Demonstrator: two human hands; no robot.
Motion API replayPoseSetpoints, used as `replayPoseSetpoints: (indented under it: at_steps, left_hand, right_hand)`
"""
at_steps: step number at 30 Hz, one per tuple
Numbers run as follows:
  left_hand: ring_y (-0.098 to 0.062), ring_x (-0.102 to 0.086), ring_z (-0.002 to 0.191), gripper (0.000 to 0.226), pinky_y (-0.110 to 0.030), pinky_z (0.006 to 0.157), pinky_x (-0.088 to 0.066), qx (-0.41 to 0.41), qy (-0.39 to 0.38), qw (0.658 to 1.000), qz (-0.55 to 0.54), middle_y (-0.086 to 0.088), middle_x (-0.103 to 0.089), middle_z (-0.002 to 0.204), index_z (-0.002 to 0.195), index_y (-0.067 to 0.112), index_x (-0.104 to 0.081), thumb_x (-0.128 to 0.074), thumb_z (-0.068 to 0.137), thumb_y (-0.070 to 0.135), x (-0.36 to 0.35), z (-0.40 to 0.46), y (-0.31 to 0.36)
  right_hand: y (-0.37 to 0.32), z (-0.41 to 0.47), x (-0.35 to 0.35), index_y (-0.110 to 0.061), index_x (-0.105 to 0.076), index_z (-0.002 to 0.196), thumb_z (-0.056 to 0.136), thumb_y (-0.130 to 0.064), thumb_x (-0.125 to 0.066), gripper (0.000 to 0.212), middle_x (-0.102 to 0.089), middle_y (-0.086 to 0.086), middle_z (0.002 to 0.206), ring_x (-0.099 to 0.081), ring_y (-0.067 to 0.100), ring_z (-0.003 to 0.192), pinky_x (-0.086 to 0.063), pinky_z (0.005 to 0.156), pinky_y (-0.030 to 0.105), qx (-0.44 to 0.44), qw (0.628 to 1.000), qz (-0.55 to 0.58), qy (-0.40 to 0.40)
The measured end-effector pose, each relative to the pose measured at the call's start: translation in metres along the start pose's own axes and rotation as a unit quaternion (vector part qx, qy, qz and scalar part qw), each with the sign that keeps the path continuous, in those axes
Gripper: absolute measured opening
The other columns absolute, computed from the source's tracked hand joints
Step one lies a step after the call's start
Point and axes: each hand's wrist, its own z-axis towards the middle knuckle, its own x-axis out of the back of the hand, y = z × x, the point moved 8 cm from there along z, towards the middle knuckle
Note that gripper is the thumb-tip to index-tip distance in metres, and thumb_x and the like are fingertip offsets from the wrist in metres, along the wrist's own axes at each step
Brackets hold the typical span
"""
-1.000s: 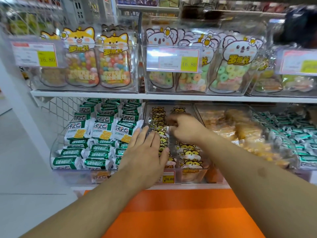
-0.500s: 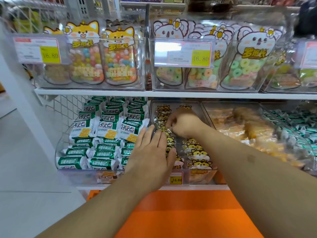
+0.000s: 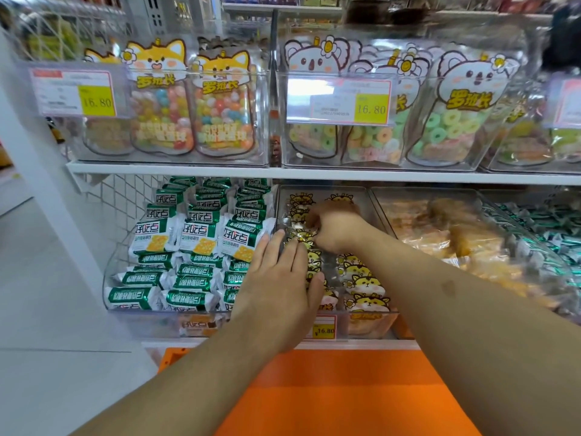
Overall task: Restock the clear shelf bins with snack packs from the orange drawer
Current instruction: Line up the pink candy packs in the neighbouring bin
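Clear plastic bin [image 3: 361,196], glossy snack packs [image 3: 364,283]

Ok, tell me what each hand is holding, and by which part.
Left hand holds nothing; its straight fingers rest on the hamster packs. Right hand is curled among them, too blurred to tell.

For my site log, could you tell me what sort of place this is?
Most likely a snack or candy shop: clear shelf bins hold packaged sweets, price tags read 16.80, and candy pouches line the upper shelf.

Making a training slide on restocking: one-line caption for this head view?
Left hand steadies a row of cat-print snack packs in the clear bin; right hand tucks more behind.
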Motion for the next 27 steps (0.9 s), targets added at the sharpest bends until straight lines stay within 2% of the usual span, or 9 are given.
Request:
replayPoseSetpoints:
  at_steps: [5,9,11,13,16,18,21,23,27]
  left_hand:
    - [-0.024,0.006,0.161,0.073,-0.046,0.13,0.008,0.0,0.003,1.0,-0.003,-0.002,-0.02,0.172,0.165,0.014,-0.016,-0.003,0.107,0.055,0.001,-0.001,0.0]
    - [-0.024,0.006,0.161,0.071,-0.046,0.13,0.007,-0.002,0.002,1.0,-0.006,-0.003,-0.021,0.172,0.165,0.014,-0.019,-0.006,0.108,0.055,0.001,-0.001,0.0]
    - [-0.025,0.003,0.161,0.071,-0.048,0.131,0.005,-0.005,0.006,1.0,-0.004,-0.002,-0.028,0.168,0.162,0.015,-0.026,-0.004,0.107,0.055,0.0,-0.001,0.0]
    - [-0.026,0.0,0.16,0.073,-0.048,0.131,0.003,-0.007,0.006,1.0,0.0,-0.001,-0.034,0.165,0.159,0.015,-0.031,-0.003,0.106,0.056,-0.001,-0.001,0.0]
    - [-0.026,0.001,0.16,0.075,-0.048,0.13,0.004,-0.005,0.002,1.0,0.004,-0.001,-0.034,0.165,0.16,0.015,-0.03,-0.002,0.105,0.056,0.0,-0.001,0.001]
    - [-0.026,0.002,0.16,0.076,-0.048,0.13,0.004,-0.005,-0.001,1.0,0.006,-0.001,-0.031,0.167,0.161,0.015,-0.028,-0.001,0.104,0.056,0.001,-0.001,0.002]
    - [-0.026,0.004,0.16,0.076,-0.048,0.13,0.005,-0.006,-0.005,1.0,0.002,-0.002,-0.027,0.169,0.162,0.014,-0.024,0.0,0.104,0.056,0.0,-0.001,0.001]
    - [-0.026,0.005,0.161,0.076,-0.048,0.13,0.005,-0.006,-0.009,1.0,0.001,-0.002,-0.025,0.17,0.164,0.014,-0.021,0.001,0.104,0.056,0.0,-0.002,0.001]
    - [-0.026,0.006,0.161,0.076,-0.048,0.13,0.004,-0.002,-0.01,1.0,0.005,-0.001,-0.023,0.171,0.164,0.016,-0.02,0.002,0.104,0.056,-0.001,-0.002,0.001]
  right_hand:
    - [0.001,0.0,0.002,-0.026,-0.08,0.107,0.087,-0.016,-0.069,0.024,-0.076,-0.003,0.106,-0.067,0.019,0.094,-0.058,0.089,0.03,-0.002,1.0,0.025,0.013]
    - [0.009,-0.003,0.01,-0.026,-0.08,0.099,0.085,-0.025,-0.084,0.014,-0.076,-0.006,0.101,-0.068,0.016,0.094,-0.059,0.089,0.03,-0.021,0.995,0.086,0.046]
    - [0.01,-0.005,0.019,-0.025,-0.08,0.103,0.084,-0.028,-0.088,0.021,-0.076,-0.004,0.103,-0.069,0.016,0.096,-0.058,0.09,0.03,-0.025,0.989,0.134,0.062]
    - [0.008,-0.006,0.025,-0.023,-0.08,0.113,0.084,-0.028,-0.088,0.03,-0.076,-0.001,0.114,-0.069,0.018,0.102,-0.057,0.095,0.032,-0.014,0.986,0.149,0.077]
    - [0.001,-0.005,0.014,-0.025,-0.076,0.123,0.091,-0.03,-0.082,0.033,-0.073,0.0,0.126,-0.067,0.02,0.112,-0.055,0.098,0.031,0.004,0.996,0.085,0.032]
    - [0.0,-0.006,0.005,-0.025,-0.076,0.124,0.095,-0.029,-0.076,0.029,-0.073,0.0,0.126,-0.067,0.021,0.112,-0.055,0.096,0.03,0.0,0.998,0.062,0.007]
    - [0.004,-0.008,0.005,-0.025,-0.077,0.12,0.099,-0.034,-0.07,0.024,-0.076,-0.001,0.116,-0.069,0.02,0.104,-0.056,0.095,0.034,-0.004,0.99,0.137,0.01]
    - [0.009,-0.01,0.009,-0.027,-0.078,0.115,0.098,-0.027,-0.072,0.018,-0.075,-0.007,0.106,-0.069,0.016,0.102,-0.056,0.093,0.03,-0.012,0.981,0.189,0.028]
    - [0.013,-0.008,0.009,-0.027,-0.081,0.099,0.091,-0.016,-0.077,0.014,-0.069,-0.013,0.092,-0.069,0.013,0.098,-0.052,0.087,0.024,-0.021,0.982,0.181,0.055]
